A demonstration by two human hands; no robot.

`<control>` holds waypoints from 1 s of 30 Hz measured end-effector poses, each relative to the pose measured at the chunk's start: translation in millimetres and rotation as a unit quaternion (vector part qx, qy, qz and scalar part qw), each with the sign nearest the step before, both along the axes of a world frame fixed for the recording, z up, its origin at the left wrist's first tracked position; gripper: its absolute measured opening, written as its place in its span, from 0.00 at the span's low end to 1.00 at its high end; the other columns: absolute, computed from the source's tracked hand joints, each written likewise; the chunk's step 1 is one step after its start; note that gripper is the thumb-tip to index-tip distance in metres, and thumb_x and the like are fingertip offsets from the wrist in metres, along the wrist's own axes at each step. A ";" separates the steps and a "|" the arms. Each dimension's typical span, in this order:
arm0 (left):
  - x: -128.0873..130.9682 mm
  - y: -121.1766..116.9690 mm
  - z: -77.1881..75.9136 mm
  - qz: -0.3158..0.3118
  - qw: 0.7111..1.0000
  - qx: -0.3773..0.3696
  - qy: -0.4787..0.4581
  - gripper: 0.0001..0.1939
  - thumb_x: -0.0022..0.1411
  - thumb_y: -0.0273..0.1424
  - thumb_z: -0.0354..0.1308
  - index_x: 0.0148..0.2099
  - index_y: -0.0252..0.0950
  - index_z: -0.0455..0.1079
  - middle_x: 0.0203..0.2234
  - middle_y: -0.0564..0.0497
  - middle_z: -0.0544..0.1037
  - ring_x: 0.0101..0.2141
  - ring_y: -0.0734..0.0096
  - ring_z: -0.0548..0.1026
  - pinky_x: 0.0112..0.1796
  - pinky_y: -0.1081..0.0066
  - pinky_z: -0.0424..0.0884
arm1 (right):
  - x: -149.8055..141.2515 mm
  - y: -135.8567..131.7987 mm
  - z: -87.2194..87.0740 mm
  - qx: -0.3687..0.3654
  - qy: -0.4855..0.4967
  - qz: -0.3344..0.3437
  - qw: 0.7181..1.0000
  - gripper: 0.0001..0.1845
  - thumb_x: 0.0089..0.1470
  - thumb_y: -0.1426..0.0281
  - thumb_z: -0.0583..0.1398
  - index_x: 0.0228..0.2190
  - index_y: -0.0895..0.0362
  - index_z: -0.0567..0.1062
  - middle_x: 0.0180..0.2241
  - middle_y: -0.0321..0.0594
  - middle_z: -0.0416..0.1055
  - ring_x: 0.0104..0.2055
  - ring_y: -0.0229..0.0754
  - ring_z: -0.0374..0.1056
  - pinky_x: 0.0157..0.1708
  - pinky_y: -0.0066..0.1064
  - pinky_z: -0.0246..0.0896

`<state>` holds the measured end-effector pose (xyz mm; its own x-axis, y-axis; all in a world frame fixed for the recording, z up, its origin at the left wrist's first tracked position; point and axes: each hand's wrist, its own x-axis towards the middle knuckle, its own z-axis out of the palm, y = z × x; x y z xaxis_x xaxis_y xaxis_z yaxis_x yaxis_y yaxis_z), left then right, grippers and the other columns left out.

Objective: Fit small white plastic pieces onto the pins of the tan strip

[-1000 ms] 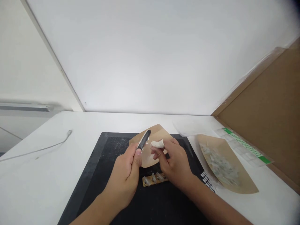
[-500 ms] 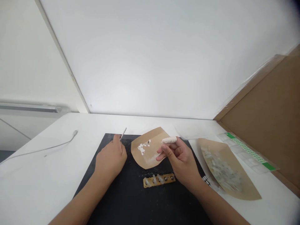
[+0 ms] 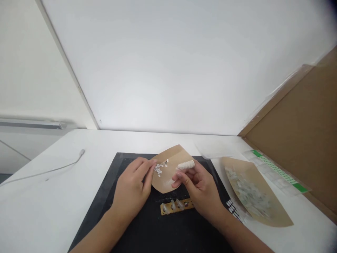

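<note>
My left hand (image 3: 134, 186) is closed, thumb and forefinger pinched together at the left edge of a brown paper tray (image 3: 172, 153). Whatever sits in that pinch is hidden. Small white oval pieces (image 3: 158, 170) lie in a loose pile on the paper just beyond the fingertips. My right hand (image 3: 202, 186) hovers over the paper's right side, its forefinger in a white finger cot (image 3: 185, 164). Its thumb and fingertips are drawn together, and I cannot make out anything between them. Below the hands lies a yellowish strip (image 3: 172, 208) with several translucent pieces standing on it.
A black mat (image 3: 158, 232) covers the front of the white table (image 3: 52, 196). On the right are a second brown paper tray (image 3: 279, 216) of clear plastic pieces, rows of white pieces (image 3: 234, 210) and a green-marked clear case (image 3: 279, 172). A cable (image 3: 65, 165) lies left.
My left hand has moved right to the paper beside the white pieces. The thin metal tool it held no longer shows. My right hand has shifted slightly left and down.
</note>
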<state>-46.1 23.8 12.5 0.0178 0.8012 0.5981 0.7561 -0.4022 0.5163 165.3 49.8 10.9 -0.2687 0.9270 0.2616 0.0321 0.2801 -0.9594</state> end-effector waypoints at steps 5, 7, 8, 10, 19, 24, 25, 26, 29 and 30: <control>16.2 -6.5 -4.0 -0.105 0.975 -0.085 -0.173 0.09 0.73 0.32 0.58 0.48 0.41 0.80 0.39 0.51 0.82 0.36 0.71 0.79 0.35 0.74 0.74 | 1.7 -6.7 -1.4 0.093 -0.102 -0.011 0.990 0.04 0.65 0.66 0.64 0.39 0.53 0.75 0.33 0.36 0.83 0.34 0.40 0.82 0.36 0.28 0.76; 18.6 -8.1 -3.6 -0.137 0.956 -0.134 -0.222 0.10 0.74 0.34 0.57 0.47 0.41 0.81 0.39 0.51 0.82 0.35 0.71 0.79 0.31 0.76 0.73 | 3.0 -7.5 -1.5 0.124 -0.130 -0.013 0.984 0.03 0.65 0.67 0.64 0.40 0.52 0.75 0.34 0.36 0.84 0.35 0.40 0.82 0.37 0.27 0.75; 19.1 -8.7 -3.1 -0.151 0.947 -0.152 -0.240 0.11 0.74 0.35 0.57 0.47 0.41 0.81 0.40 0.50 0.82 0.35 0.71 0.79 0.30 0.76 0.73 | 3.7 -7.6 -1.5 0.135 -0.138 -0.014 0.981 0.03 0.65 0.67 0.63 0.40 0.52 0.75 0.35 0.35 0.84 0.35 0.40 0.82 0.37 0.27 0.75; 19.2 -9.9 -1.9 -0.172 0.934 -0.173 -0.261 0.11 0.74 0.36 0.57 0.48 0.41 0.80 0.42 0.49 0.81 0.34 0.72 0.78 0.29 0.77 0.73 | 5.0 -7.4 -1.7 0.156 -0.155 -0.020 0.975 0.03 0.65 0.67 0.63 0.41 0.51 0.76 0.36 0.35 0.84 0.35 0.40 0.82 0.37 0.26 0.75; 18.9 -8.4 4.5 -0.203 0.907 -0.220 -0.296 0.08 0.69 0.36 0.63 0.44 0.38 0.79 0.37 0.50 0.76 0.25 0.80 0.70 0.21 0.82 0.67 | 10.3 -5.7 -5.3 0.276 -0.241 -0.058 0.929 0.06 0.66 0.64 0.63 0.37 0.52 0.75 0.32 0.36 0.81 0.34 0.42 0.78 0.34 0.29 0.70; 19.6 -8.0 -0.2 -0.225 0.859 -0.268 -0.373 0.11 0.68 0.39 0.64 0.44 0.35 0.77 0.40 0.47 0.76 0.26 0.78 0.73 0.18 0.81 0.70 | 10.6 -4.4 -3.7 0.315 -0.273 -0.063 0.907 0.11 0.68 0.61 0.61 0.34 0.53 0.74 0.27 0.37 0.77 0.29 0.42 0.73 0.29 0.31 0.65; 20.1 -8.8 -1.2 -0.225 0.851 -0.279 -0.385 0.12 0.68 0.40 0.63 0.45 0.36 0.77 0.37 0.48 0.77 0.24 0.77 0.74 0.16 0.81 0.69 | 10.3 -4.3 -2.8 0.318 -0.276 -0.060 0.905 0.11 0.68 0.61 0.60 0.34 0.53 0.75 0.26 0.37 0.76 0.28 0.42 0.72 0.29 0.31 0.65; 20.7 -9.7 -1.9 -0.222 0.845 -0.289 -0.392 0.13 0.68 0.40 0.63 0.46 0.36 0.77 0.33 0.49 0.77 0.22 0.76 0.74 0.15 0.81 0.68 | 10.0 -4.4 -1.8 0.321 -0.276 -0.059 0.904 0.11 0.68 0.61 0.60 0.35 0.53 0.75 0.26 0.37 0.76 0.28 0.42 0.71 0.30 0.32 0.65; 21.9 -11.8 -2.9 -0.195 0.848 -0.297 -0.393 0.14 0.68 0.42 0.63 0.45 0.35 0.76 0.20 0.55 0.74 0.13 0.78 0.71 0.13 0.82 0.65 | 9.2 -5.0 0.7 0.324 -0.269 -0.057 0.905 0.10 0.68 0.62 0.60 0.35 0.53 0.75 0.27 0.37 0.77 0.29 0.42 0.72 0.31 0.33 0.66; 21.9 -11.9 -3.1 -0.187 0.852 -0.294 -0.390 0.14 0.67 0.42 0.64 0.45 0.35 0.77 0.18 0.56 0.74 0.12 0.79 0.69 0.13 0.82 0.64 | 9.1 -5.3 1.3 0.323 -0.268 -0.058 0.906 0.10 0.68 0.62 0.60 0.36 0.53 0.75 0.27 0.38 0.78 0.29 0.42 0.72 0.32 0.33 0.66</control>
